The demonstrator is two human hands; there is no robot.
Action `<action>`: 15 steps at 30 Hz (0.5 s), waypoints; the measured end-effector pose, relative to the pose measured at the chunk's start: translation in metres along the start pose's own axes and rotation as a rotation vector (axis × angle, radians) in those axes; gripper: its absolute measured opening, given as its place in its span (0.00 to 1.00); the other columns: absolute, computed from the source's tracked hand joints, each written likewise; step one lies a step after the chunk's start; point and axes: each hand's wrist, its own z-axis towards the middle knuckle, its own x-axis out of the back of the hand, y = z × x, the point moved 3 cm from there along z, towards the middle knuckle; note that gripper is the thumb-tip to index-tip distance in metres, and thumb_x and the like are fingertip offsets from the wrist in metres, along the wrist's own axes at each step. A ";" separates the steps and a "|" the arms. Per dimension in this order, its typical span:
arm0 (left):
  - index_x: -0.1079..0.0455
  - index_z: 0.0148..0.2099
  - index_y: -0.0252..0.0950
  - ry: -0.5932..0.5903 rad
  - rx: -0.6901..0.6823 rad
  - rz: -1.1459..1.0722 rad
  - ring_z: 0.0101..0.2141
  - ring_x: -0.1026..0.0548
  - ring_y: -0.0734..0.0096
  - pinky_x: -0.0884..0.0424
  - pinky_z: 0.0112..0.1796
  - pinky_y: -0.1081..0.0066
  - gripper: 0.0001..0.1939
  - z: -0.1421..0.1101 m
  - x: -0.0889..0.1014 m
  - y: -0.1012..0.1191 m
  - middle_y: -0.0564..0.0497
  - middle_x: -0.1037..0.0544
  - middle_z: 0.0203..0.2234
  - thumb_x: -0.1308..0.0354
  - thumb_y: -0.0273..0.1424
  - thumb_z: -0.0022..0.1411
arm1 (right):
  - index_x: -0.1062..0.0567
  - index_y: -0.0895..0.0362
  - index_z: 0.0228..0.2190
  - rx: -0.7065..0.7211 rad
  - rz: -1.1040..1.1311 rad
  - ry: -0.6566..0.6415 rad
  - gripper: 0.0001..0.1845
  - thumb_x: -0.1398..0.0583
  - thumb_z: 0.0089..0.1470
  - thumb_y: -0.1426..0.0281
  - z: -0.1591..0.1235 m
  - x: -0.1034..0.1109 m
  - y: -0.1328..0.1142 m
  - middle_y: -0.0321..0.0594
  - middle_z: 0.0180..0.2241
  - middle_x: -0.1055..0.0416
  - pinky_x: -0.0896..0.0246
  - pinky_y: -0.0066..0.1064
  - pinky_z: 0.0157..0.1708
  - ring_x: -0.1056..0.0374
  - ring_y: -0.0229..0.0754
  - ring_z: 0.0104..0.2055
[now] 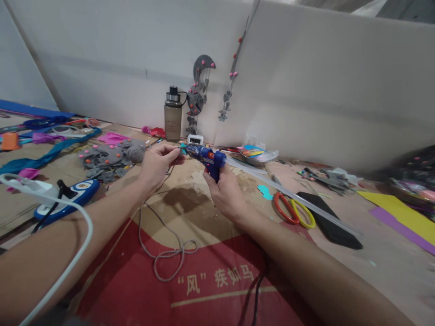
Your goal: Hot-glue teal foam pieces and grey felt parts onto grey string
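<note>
Cardboard [136, 280], printed red toward 6 o'clock (clock read from the glue gun [204, 156], 12 facing away from the person), lies beneath the work, presumably to shield the bench from drips. The glue gun is raised above it, nozzle toward 10 o'clock. A translucent glue stick [319, 211] projects from its rear toward 4 o'clock, out of the way of the nozzle end. Right hand [226, 192]: fingers wrapped around the handle, apparently for control of aim. Left hand [156, 165], at 9 o'clock: thumb and fingertips pinch a small teal piece [182, 148] at the nozzle, probably to steady it; contact with the tip cannot be confirmed. Scissors [295, 217] lie at 4 o'clock, handles facing the person, seemingly for easy reach. Slack grey cord [182, 249] lies looped near 6 o'clock.
</note>
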 end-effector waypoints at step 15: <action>0.29 0.28 0.32 -0.008 0.008 0.013 0.23 0.24 0.72 0.25 0.32 0.68 0.11 0.000 0.000 -0.004 0.51 0.23 0.22 0.33 0.32 0.43 | 0.34 0.57 0.43 -0.003 -0.001 0.019 0.14 0.47 0.55 0.67 0.001 0.001 0.003 0.47 0.38 0.30 0.39 0.40 0.40 0.34 0.46 0.38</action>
